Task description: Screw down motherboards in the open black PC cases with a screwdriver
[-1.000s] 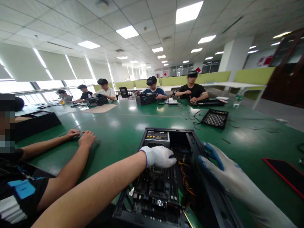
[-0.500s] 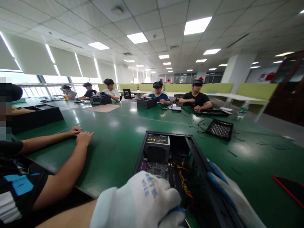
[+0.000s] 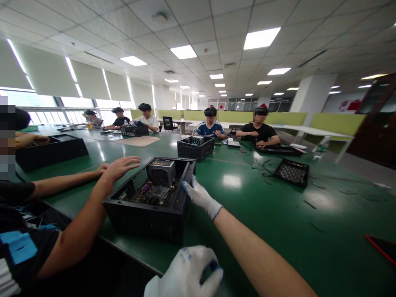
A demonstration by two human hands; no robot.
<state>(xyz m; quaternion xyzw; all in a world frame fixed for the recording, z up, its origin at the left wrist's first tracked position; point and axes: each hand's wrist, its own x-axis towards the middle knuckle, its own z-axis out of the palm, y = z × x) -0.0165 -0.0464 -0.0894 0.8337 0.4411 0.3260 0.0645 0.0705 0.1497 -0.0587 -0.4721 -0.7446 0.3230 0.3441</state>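
Note:
A black computer case [image 3: 148, 218] lies on the green table with its open side up. Inside it sit a grey power supply [image 3: 161, 172] and a motherboard [image 3: 156, 194]. My right hand [image 3: 202, 197], in a white glove with blue palm side, rests against the case's right wall, fingers stretched out rather than wrapped round it. My left hand [image 3: 188, 270], gloved too, hovers in front of the case near the table's edge. Its thumb and fingers are apart, loosely curved, with nothing visible between them. At the case's far left corner, a co-worker's bare hand [image 3: 122, 169] is held out.
Another open case [image 3: 195, 148] stands farther back before a person. To the right lie a black tray-like part with a honeycomb pattern [image 3: 292, 172], loose dark strips and a red-edged black item [image 3: 380, 249]. A long black case [image 3: 55, 152] is at left. Several people sit around the table [image 3: 247, 231].
The computer case has slid left and away from me, with my right hand following along its side. My left hand has come out of the case. The co-worker's hand has opened and lifted towards the case.

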